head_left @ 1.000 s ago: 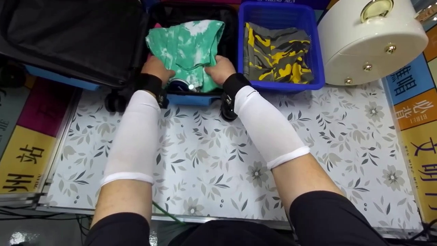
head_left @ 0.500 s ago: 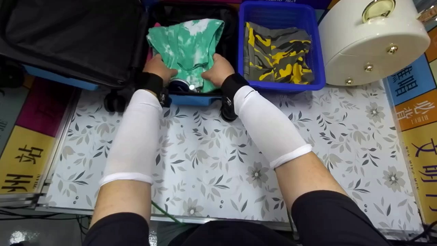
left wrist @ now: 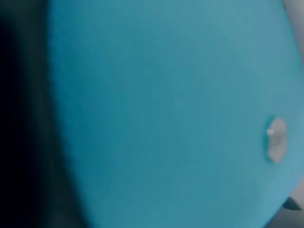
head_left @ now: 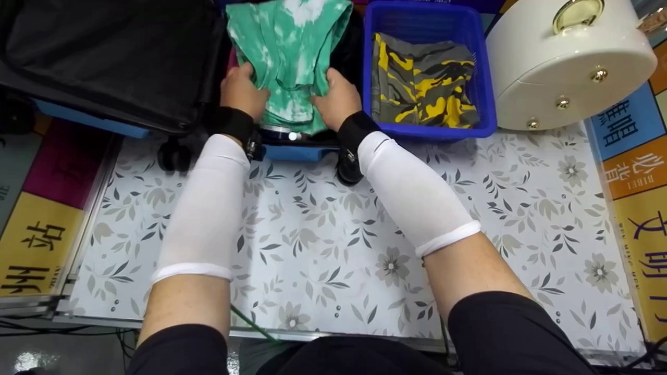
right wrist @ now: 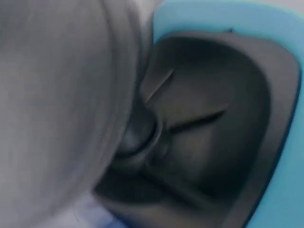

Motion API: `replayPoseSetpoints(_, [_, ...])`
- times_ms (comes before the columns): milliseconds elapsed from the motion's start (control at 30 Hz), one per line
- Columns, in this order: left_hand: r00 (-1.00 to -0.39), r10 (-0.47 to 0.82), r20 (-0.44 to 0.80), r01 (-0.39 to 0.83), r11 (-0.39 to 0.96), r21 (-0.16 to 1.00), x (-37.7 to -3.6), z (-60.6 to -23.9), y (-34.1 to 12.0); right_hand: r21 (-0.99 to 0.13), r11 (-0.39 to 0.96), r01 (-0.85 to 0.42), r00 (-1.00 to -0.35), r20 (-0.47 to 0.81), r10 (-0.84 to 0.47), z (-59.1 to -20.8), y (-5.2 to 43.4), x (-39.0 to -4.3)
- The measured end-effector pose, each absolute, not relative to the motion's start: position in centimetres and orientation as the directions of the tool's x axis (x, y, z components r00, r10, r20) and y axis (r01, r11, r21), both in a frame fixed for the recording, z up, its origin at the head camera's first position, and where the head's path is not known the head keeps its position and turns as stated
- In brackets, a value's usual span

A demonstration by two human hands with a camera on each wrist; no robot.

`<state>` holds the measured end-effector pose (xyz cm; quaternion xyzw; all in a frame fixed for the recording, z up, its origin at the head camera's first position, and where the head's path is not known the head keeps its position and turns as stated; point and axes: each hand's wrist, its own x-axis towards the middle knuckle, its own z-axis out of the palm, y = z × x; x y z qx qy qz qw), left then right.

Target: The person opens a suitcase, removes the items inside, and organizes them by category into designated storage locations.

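A green-and-white tie-dye garment (head_left: 292, 57) is held over the open suitcase (head_left: 292, 152) in the head view. My left hand (head_left: 244, 94) grips its near left edge, thumb on top. On the near right edge, my right hand (head_left: 338, 99) pinches the cloth the same way. The fingers under the cloth are hidden. Just below the garment, a dark blue round thing with a silver rim (head_left: 276, 132) shows inside the suitcase. The suitcase's blue shell (left wrist: 166, 114) fills the left wrist view. Close up in the right wrist view is a suitcase wheel (right wrist: 57, 114); neither wrist view shows a hand.
The suitcase's black-lined other half (head_left: 109, 57) lies open at left. Right of the suitcase stands a blue plastic basket (head_left: 487, 104) with a folded yellow-and-grey camouflage garment (head_left: 422, 86). A cream drawer box (head_left: 563, 67) is beyond it. A flower-patterned tabletop (head_left: 312, 234) extends in front.
Both hands have lifted the green garment and moved it away from me, toward the suitcase's far side. Its far edge now reaches the top of the head view.
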<state>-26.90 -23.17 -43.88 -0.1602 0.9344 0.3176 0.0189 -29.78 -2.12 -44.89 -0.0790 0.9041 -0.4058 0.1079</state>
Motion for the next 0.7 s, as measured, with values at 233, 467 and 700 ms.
replayPoseSetpoints(233, [-0.939, -0.337, -0.060, -0.311, 0.768, 0.560, -27.0, -43.0, -22.2, -0.761, 0.642, -0.090, -0.982, -0.039, -0.184, -43.7, -1.6, -29.8])
replayPoseSetpoints(467, [-0.953, -0.298, 0.058, -0.187, 0.727, 0.661, -27.7, -41.2, -21.4, -0.768, 0.630, -0.116, -0.990, 0.038, -0.135, -41.6, -0.2, -30.1])
replayPoseSetpoints(700, [-0.954, -0.251, 0.161, -0.058, 0.685, 0.726, -28.3, -40.0, -19.4, -0.769, 0.618, -0.164, -0.986, 0.135, -0.095, -39.8, 2.6, -30.2])
